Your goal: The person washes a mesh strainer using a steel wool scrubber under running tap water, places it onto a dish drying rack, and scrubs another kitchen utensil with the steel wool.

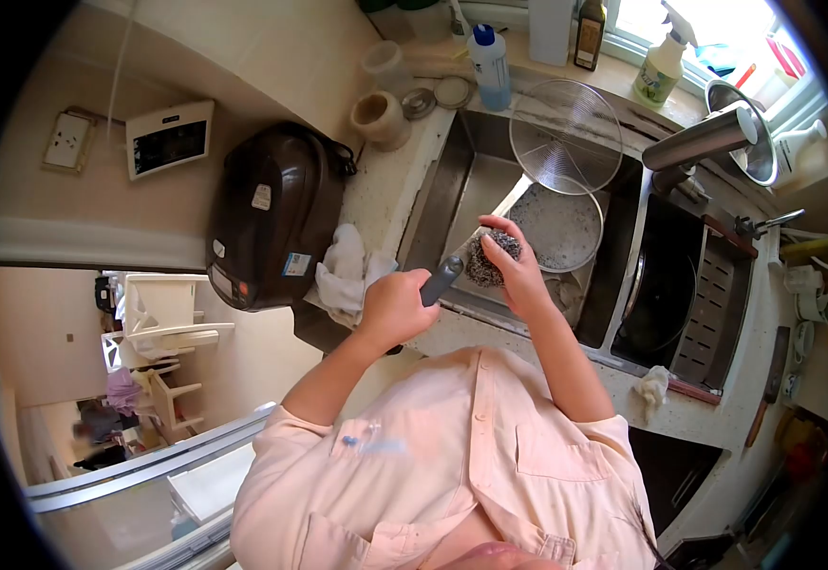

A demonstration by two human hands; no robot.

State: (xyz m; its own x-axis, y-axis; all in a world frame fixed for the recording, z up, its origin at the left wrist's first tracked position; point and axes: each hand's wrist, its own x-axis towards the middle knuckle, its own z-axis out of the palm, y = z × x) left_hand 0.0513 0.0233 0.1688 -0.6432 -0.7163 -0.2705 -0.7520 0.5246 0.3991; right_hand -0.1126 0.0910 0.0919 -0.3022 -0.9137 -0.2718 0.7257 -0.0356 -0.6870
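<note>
My left hand (395,309) is closed round the dark grey handle end of a round wire skimmer (566,133). The skimmer's flat mesh head lies out over the far side of the sink (416,228), its handle slanting back toward me. Bunched in my right hand (520,275) is a steel wool scrubber (483,264), pressed close against the skimmer's handle. Beyond that hand, a round pan (556,233) of cloudy, sudsy water sits in the left basin, partly overlapped by the mesh.
A dark pot (659,304) stands in the right basin beside a slotted rack (708,318). A rice cooker (276,214) and a white cloth (343,275) are at the left. Along the back are a blue-capped bottle (491,71) and a spray bottle (661,71). A knife (770,380) lies right.
</note>
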